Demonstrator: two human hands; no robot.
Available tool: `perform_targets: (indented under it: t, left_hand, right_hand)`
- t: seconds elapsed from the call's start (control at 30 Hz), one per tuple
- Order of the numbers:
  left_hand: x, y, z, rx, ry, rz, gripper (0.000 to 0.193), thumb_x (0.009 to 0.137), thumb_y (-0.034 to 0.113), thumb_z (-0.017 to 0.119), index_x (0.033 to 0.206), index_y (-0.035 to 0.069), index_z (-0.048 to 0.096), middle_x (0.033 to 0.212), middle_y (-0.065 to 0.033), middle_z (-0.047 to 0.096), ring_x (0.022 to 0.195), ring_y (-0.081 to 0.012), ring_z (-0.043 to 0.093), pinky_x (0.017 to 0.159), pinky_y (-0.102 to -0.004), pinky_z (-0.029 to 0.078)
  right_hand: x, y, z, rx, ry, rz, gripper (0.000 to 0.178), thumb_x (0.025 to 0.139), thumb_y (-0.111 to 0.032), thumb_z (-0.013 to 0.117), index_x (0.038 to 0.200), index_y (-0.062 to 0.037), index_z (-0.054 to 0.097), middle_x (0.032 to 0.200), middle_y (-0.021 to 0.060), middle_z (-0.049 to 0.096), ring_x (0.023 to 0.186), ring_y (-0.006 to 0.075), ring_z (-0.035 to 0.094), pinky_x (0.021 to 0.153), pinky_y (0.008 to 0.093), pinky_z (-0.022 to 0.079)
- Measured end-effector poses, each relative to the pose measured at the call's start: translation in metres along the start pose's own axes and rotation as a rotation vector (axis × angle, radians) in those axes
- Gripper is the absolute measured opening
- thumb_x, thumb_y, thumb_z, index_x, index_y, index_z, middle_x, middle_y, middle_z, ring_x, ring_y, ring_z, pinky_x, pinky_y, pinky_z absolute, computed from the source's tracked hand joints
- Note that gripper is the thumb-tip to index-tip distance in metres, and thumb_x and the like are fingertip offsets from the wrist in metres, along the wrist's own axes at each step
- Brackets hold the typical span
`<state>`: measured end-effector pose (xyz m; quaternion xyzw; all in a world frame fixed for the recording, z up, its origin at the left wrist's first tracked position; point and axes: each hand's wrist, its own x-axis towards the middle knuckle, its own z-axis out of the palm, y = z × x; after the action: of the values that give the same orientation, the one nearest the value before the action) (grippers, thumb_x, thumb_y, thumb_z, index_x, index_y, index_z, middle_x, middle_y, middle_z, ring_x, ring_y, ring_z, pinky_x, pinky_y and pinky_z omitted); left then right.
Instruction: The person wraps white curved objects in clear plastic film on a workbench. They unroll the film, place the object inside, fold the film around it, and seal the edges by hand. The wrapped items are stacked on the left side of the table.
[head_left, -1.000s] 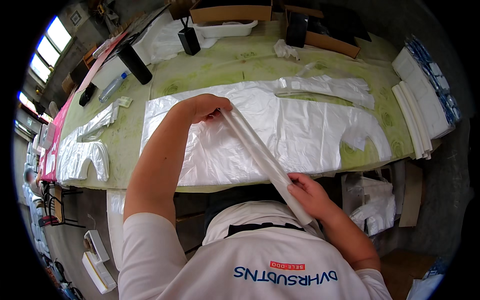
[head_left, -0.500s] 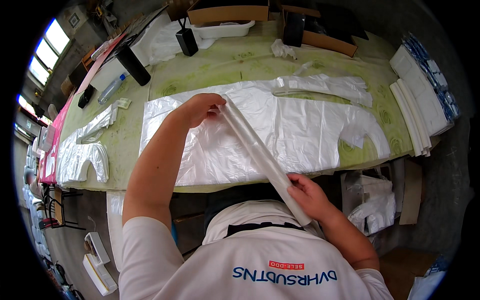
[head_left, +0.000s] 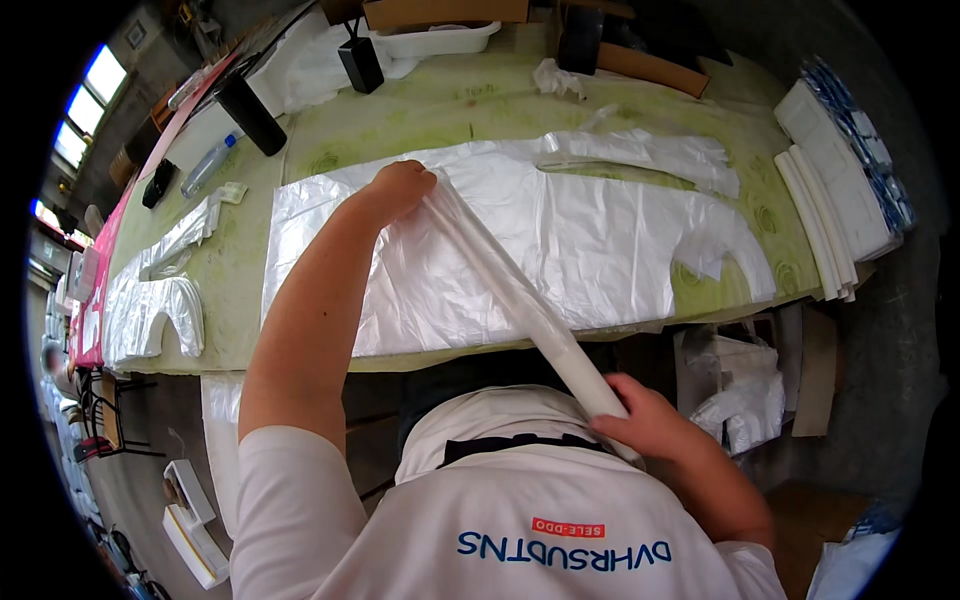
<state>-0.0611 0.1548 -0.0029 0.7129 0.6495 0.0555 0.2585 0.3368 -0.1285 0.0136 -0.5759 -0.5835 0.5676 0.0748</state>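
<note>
A long narrow roll of whitish plastic film (head_left: 525, 300) slants across my front, from the table down to my waist. My left hand (head_left: 402, 190) is closed on its far end, over the table. Lower down, my right hand (head_left: 645, 415) wraps round the near part, thumb on top, close to my shirt. Beneath the roll, a large sheet of shiny translucent plastic (head_left: 600, 250), shaped like an apron with a curved cut-out at its right, lies flat on the table. The tips of my left fingers are partly hidden.
A smaller folded plastic piece (head_left: 155, 315) lies at the left of the green patterned table (head_left: 400, 125). Behind are a water bottle (head_left: 208, 165), a black cylinder (head_left: 250, 115), a black box (head_left: 360, 62) and a cardboard box (head_left: 655, 72). White rolls (head_left: 812, 225) rest at the right edge.
My right hand has slid down and right along the roll, toward its near end. My left hand has moved slightly away from me, still gripping the far end.
</note>
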Motion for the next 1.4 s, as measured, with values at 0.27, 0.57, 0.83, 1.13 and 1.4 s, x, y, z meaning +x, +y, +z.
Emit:
perform_targets:
  t: [0.27,0.57,0.83,1.13,1.4]
  left_hand:
    - [-0.007,0.026,-0.010,0.490,0.064,0.156,0.036,0.091,0.027,0.054,0.112,0.003,0.070,0.122,-0.0237,0.063,0.112,-0.0373,0.062,0.093,-0.0455,0.052]
    - [0.001,0.032,0.013,-0.273,0.698,-0.009,0.056,0.087,0.025,0.061,0.139,0.007,0.050,0.142,-0.0217,0.048,0.135,-0.0401,0.043,0.115,-0.0461,0.034]
    - [-0.160,0.072,0.080,0.256,0.074,0.753,0.099,0.082,0.056,0.073,0.154,0.002,0.032,0.161,-0.0204,0.029,0.152,-0.0394,0.020,0.125,-0.0530,0.015]
    - [-0.195,0.059,0.080,0.202,0.030,0.838,0.080,0.076,0.020,0.079,0.148,0.012,0.045,0.156,-0.0089,0.042,0.147,-0.0335,0.034,0.123,-0.0520,0.025]
    - [-0.199,0.064,0.092,0.265,0.110,0.796,0.057,0.087,0.014,0.061,0.143,0.024,0.055,0.157,-0.0077,0.041,0.147,-0.0344,0.033,0.122,-0.0520,0.025]
  right_hand:
    - [-0.116,0.122,-0.033,0.186,-0.058,0.321,0.061,0.082,-0.015,0.083,0.135,-0.0033,0.054,0.111,0.0092,0.068,0.095,0.0165,0.066,0.085,0.0319,0.054]
    - [-0.128,0.145,-0.026,0.379,0.107,0.234,0.061,0.078,-0.003,0.083,0.133,-0.0030,0.056,0.112,0.0050,0.065,0.101,0.0136,0.062,0.086,0.0300,0.054]
    - [-0.051,0.055,-0.075,0.098,0.346,-0.137,0.066,0.075,-0.008,0.083,0.135,-0.0042,0.057,0.124,0.0074,0.064,0.114,0.0170,0.060,0.099,0.0343,0.050]
    - [0.087,-0.047,-0.109,-0.798,0.476,-0.577,0.050,0.080,-0.020,0.075,0.128,-0.0089,0.063,0.111,0.0144,0.062,0.108,0.0361,0.057,0.095,0.0432,0.049]
    - [0.146,-0.057,-0.121,-0.952,0.801,-0.564,0.060,0.077,-0.021,0.076,0.133,-0.0085,0.060,0.122,0.0145,0.062,0.117,0.0373,0.054,0.103,0.0471,0.044]
